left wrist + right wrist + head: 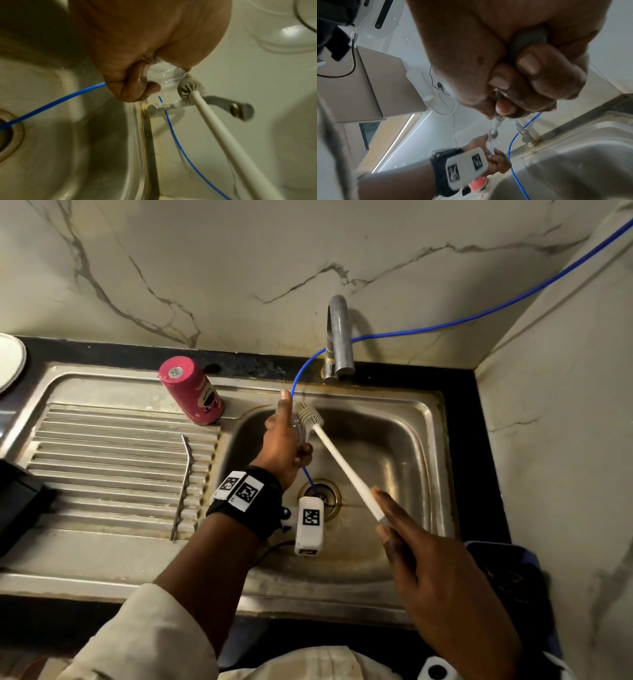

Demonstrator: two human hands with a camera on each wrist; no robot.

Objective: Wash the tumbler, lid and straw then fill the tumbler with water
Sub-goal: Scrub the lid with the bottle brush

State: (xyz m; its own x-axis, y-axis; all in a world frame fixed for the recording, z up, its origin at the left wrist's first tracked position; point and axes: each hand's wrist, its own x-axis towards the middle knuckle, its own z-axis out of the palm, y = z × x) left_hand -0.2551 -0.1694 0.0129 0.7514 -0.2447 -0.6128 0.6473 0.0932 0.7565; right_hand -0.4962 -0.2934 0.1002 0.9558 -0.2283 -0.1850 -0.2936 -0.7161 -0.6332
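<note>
My left hand [288, 436] holds a clear lid [298, 429] upright over the sink basin [394, 440], fingers and thumb curled on its rim. My right hand [428, 570] grips the long white handle of a bottle brush, whose bristle head [310, 414] touches the lid. The left wrist view shows the lid [164, 79] pinched with the brush head [188, 88] against it. The pink tumbler [191, 390] stands upside down on the ledge left of the basin. A bent metal straw [183, 484] lies on the ribbed drainboard.
A steel faucet [339, 337] rises behind the basin; no water runs from it. A thin blue hose [479, 313] comes from the right wall and ends in the drain [320, 498]. A white plate [10, 361] and a black object [17, 501] sit far left.
</note>
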